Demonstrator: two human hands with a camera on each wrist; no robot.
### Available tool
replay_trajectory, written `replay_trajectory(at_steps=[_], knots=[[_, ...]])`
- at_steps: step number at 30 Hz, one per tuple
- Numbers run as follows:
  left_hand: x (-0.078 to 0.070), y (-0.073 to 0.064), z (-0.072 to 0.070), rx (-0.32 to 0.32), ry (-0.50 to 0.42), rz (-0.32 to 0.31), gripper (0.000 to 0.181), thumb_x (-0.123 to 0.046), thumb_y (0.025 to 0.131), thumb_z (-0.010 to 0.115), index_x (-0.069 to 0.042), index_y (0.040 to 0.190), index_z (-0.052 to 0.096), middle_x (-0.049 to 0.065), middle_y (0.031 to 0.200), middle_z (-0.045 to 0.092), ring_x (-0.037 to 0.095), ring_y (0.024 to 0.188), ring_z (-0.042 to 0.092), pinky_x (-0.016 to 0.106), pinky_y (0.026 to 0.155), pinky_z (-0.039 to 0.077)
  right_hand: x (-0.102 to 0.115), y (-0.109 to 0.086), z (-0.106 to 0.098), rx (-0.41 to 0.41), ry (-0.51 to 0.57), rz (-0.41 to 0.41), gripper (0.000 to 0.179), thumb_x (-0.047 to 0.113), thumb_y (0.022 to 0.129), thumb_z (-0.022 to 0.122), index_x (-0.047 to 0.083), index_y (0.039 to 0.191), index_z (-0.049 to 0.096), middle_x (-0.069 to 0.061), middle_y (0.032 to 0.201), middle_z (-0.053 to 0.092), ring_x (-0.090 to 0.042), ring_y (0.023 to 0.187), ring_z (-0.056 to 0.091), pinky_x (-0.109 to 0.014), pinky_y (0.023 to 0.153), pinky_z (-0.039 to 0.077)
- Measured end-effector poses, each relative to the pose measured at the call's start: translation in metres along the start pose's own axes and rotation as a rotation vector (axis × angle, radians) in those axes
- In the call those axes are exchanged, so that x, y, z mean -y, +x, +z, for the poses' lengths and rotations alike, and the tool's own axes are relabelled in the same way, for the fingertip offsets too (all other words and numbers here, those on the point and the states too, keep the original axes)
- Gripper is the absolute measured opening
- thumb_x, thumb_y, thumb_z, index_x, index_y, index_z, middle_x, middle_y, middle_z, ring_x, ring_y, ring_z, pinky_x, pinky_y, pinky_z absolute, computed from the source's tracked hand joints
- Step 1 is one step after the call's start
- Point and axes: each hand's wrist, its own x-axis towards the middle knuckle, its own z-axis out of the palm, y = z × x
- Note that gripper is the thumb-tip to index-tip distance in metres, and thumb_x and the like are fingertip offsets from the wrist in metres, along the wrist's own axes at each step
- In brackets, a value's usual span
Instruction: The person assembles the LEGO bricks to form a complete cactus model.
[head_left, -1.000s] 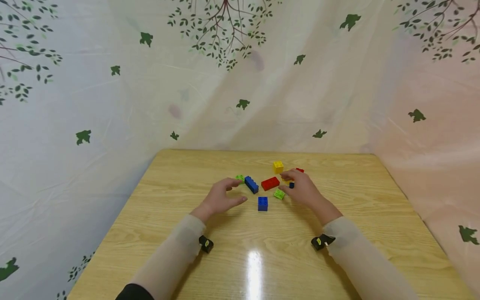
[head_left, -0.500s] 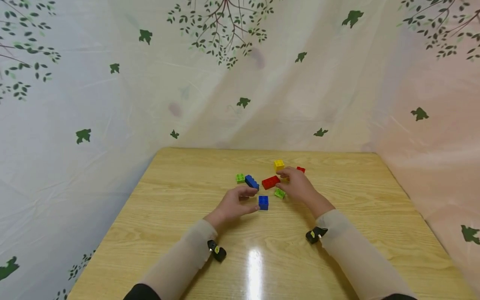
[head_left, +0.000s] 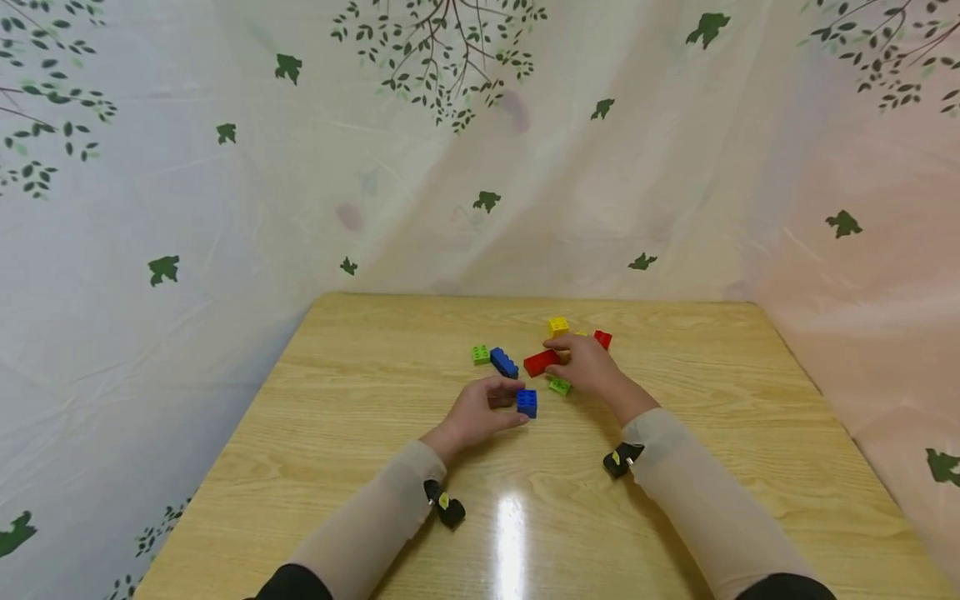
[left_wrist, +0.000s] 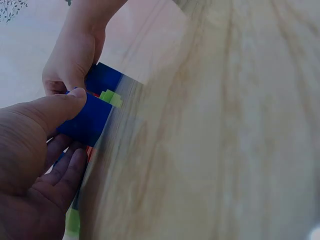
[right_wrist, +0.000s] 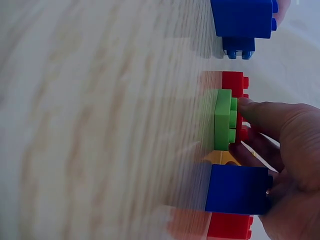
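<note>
My left hand point(head_left: 478, 412) is at a square blue brick point(head_left: 527, 403), thumb on its near side and fingers behind. In the left wrist view the thumb tip lies against this blue brick point(left_wrist: 89, 121). My right hand point(head_left: 591, 365) spans a long red brick point(head_left: 540, 363), thumb at the near edge and index finger beyond the far edge, apparently with a small gap. The right wrist view shows the thumb by the red brick point(right_wrist: 233, 80), behind a light green brick point(right_wrist: 223, 120). That green brick point(head_left: 559, 386) lies just in front of the right hand.
A green brick point(head_left: 481, 355) and a long blue brick point(head_left: 504, 362) lie left of the red one. Behind stand a yellow brick point(head_left: 558, 326) and another red brick point(head_left: 602, 339). The right hand hides another blue brick point(right_wrist: 237, 190) from the head view. All rest on a wooden table point(head_left: 337, 350).
My left hand has moved right, from beside the long blue brick to around the square blue one. My right hand has shifted left over the long red brick. The bricks appear unmoved.
</note>
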Motion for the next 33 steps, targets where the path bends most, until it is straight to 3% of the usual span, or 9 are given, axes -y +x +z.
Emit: replay_trajectory(at_steps=[6, 12, 20, 33], knots=[[0.003, 0.003, 0.006, -0.027, 0.017, -0.001, 0.050, -0.018, 0.088, 0.088, -0.006, 0.133, 0.069, 0.000, 0.130, 0.071, 0.016, 0.113, 0.070, 0.033, 0.099, 0.056, 0.002, 0.004, 0.001, 0.025, -0.007, 0.025, 0.044, 0.016, 0.095, 0.080, 0.007, 0.137, 0.068, -0.012, 0.133, 0.067, -0.033, 0.115, 0.065, -0.050, 0.101, 0.055], [0.004, 0.005, 0.008, -0.039, 0.039, -0.016, 0.041, -0.018, 0.089, 0.087, -0.012, 0.126, 0.073, -0.003, 0.122, 0.073, 0.013, 0.106, 0.071, 0.030, 0.094, 0.058, 0.006, 0.006, 0.001, 0.067, -0.086, -0.003, 0.041, 0.017, 0.096, 0.079, 0.005, 0.134, 0.070, -0.012, 0.126, 0.066, -0.029, 0.110, 0.062, -0.048, 0.101, 0.054], [0.002, 0.004, 0.011, -0.046, 0.037, -0.041, 0.041, -0.022, 0.088, 0.089, -0.014, 0.124, 0.073, -0.004, 0.119, 0.073, 0.011, 0.103, 0.070, 0.028, 0.091, 0.058, 0.009, 0.007, 0.002, 0.099, -0.122, 0.010, 0.045, 0.025, 0.096, 0.080, 0.005, 0.136, 0.069, -0.011, 0.128, 0.066, -0.030, 0.115, 0.062, -0.049, 0.105, 0.052], [0.000, 0.003, 0.012, -0.049, 0.038, -0.058, 0.036, -0.020, 0.086, 0.089, -0.014, 0.119, 0.075, -0.005, 0.111, 0.075, 0.010, 0.097, 0.071, 0.027, 0.087, 0.059, 0.009, 0.004, -0.001, -0.006, -0.125, -0.010, 0.041, 0.026, 0.094, 0.082, 0.009, 0.130, 0.073, -0.009, 0.120, 0.067, -0.029, 0.106, 0.062, -0.047, 0.096, 0.056]])
